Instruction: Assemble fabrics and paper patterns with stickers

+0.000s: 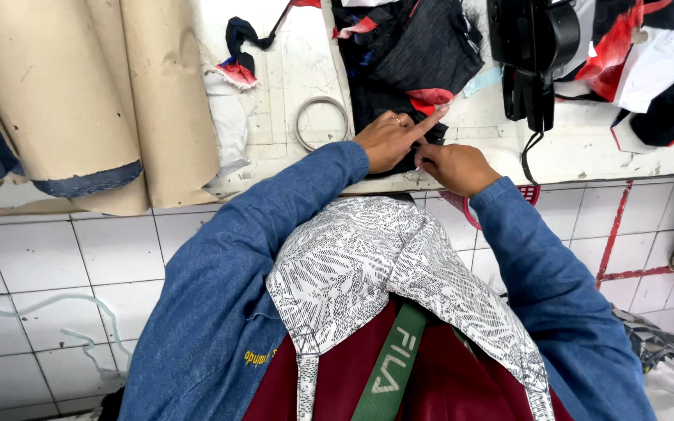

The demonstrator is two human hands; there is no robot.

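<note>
My left hand (pixel 390 139) rests on a pile of dark fabric pieces (pixel 403 58) on the white worktable (pixel 298 70), its forefinger stretched out to a red scrap (pixel 431 99) at the pile's near edge. A ring shows on one finger. My right hand (pixel 455 166) lies at the table's front edge just right of it, fingers curled and pinching the dark cloth edge; what it grips is partly hidden. Both arms wear blue denim sleeves. A patterned white cloth hangs over my chest.
Big rolls of brown paper (pixel 79 86) lie on the left of the table. A metal ring (pixel 321 121) lies beside my left hand. A black cutting machine (pixel 532 54) stands right of the pile, with more red, white and black cloth (pixel 649 54) behind. White tiled floor (pixel 56 288) below.
</note>
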